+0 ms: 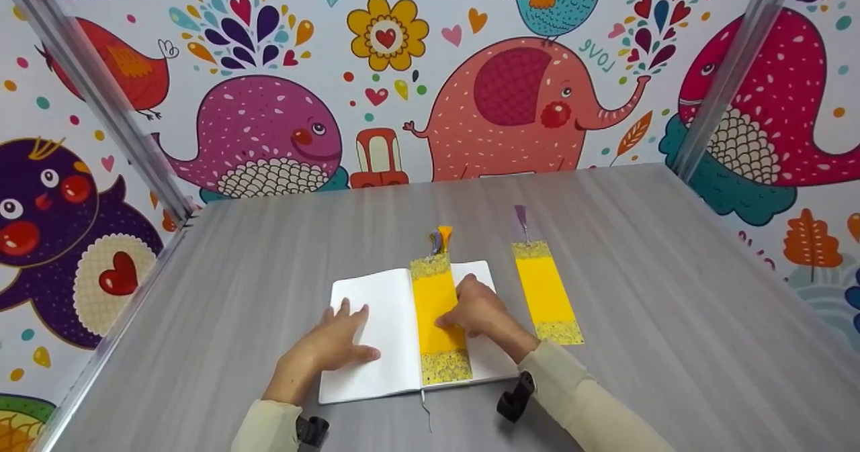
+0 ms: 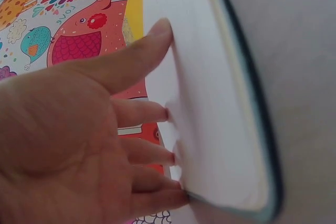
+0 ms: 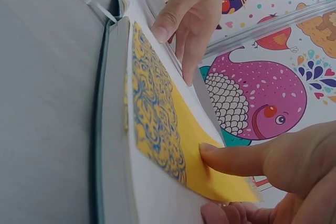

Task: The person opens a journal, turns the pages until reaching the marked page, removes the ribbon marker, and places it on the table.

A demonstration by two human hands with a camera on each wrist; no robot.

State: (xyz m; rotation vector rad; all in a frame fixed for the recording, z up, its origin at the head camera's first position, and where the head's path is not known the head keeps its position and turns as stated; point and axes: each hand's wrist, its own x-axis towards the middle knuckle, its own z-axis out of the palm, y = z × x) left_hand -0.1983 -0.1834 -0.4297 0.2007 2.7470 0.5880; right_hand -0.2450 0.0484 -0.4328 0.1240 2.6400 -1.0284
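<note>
An open notebook (image 1: 376, 365) with blank white pages and a dark cover edge lies on the table. Along its fold, mostly over the right page, is a yellow bookmark (image 1: 435, 304) with blue-patterned end bands. Orange and greyish tassels (image 1: 441, 238) stick out past its far end. My right hand (image 1: 480, 307) pinches the bookmark's right edge, thumb on its face and the other fingers at the edge, as the right wrist view shows. With fingers spread, my left hand (image 1: 332, 341) rests its fingertips on the left page (image 2: 210, 103).
A second yellow bookmark (image 1: 544, 291) with a purple tassel (image 1: 521, 217) lies right of the notebook. A thin grey ribbon (image 1: 426, 412) hangs from the notebook's near edge. Behind the grey table (image 1: 235, 257) stands a wall (image 1: 302, 49) printed with cartoon animals.
</note>
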